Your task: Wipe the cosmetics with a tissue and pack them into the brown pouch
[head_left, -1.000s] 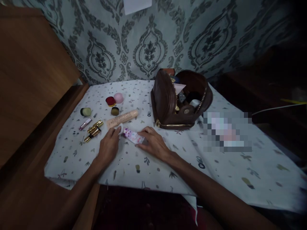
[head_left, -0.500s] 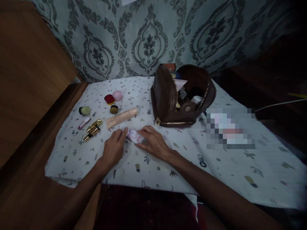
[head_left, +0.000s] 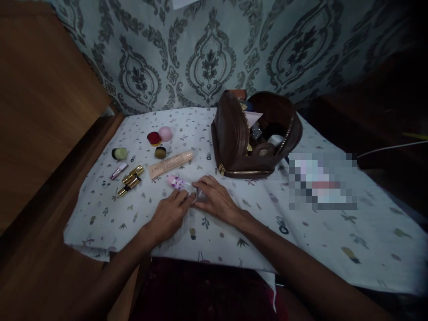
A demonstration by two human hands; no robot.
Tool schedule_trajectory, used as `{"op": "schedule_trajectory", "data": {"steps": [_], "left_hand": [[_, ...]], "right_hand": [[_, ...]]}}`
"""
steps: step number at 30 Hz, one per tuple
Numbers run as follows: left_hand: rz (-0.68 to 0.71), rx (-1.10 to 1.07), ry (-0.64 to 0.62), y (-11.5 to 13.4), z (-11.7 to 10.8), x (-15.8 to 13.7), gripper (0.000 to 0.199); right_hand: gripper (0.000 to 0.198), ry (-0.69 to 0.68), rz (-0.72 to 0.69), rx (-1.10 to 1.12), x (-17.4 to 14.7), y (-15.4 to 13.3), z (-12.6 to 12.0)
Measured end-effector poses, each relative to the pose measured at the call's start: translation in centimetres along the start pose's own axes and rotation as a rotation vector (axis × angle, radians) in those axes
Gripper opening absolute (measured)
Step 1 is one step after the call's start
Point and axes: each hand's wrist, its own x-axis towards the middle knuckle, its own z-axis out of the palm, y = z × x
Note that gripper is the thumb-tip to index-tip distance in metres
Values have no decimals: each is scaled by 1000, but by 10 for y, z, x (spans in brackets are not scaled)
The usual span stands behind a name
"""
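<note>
A small white tube (head_left: 179, 182) with purple print and a pink end lies low over the cloth, its pink end pointing left. My right hand (head_left: 216, 196) closes thumb and fingers around its right end. Next to it, my left hand (head_left: 170, 214) has its fingertips pressed on the tube's near side, meeting the right fingers. The tube's right end is partly hidden by both hands. Just beyond them a longer peach squeeze tube (head_left: 171, 164) lies slantwise. Two gold cosmetic tubes (head_left: 131, 180) rest to the left.
An open brown leather bag (head_left: 230, 133) full of items stands beyond my right hand. A red-lidded jar (head_left: 154, 138), a pink round container (head_left: 165, 133), a dark-gold jar (head_left: 160, 153), a green jar (head_left: 120, 154) and a lip gloss (head_left: 119, 170) sit on the left. A blurred-out item (head_left: 323, 180) lies right.
My left hand has moved right along the small tube, from its left end to near my right fingers. The tube's pink end now shows. The right hand has stayed about where it was.
</note>
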Motion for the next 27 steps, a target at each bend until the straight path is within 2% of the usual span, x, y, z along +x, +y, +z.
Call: {"op": "schedule_trajectory", "data": {"steps": [3, 7, 10, 18, 27], "left_hand": [[-20, -55, 98, -11, 6, -4, 54], [-150, -13, 269, -28, 14, -12, 51], [-232, 45, 341, -35, 15, -17, 50], [-185, 142, 276, -20, 15, -23, 50], [41, 119, 256, -3, 11, -19, 53]], "right_hand": [[48, 6, -8, -10, 0, 0, 1], [48, 5, 10, -31, 1, -2, 0], [45, -12, 6, -45, 1, -4, -3], [44, -9, 18, -82, 2, -6, -4], [48, -10, -14, -73, 0, -3, -3]]}}
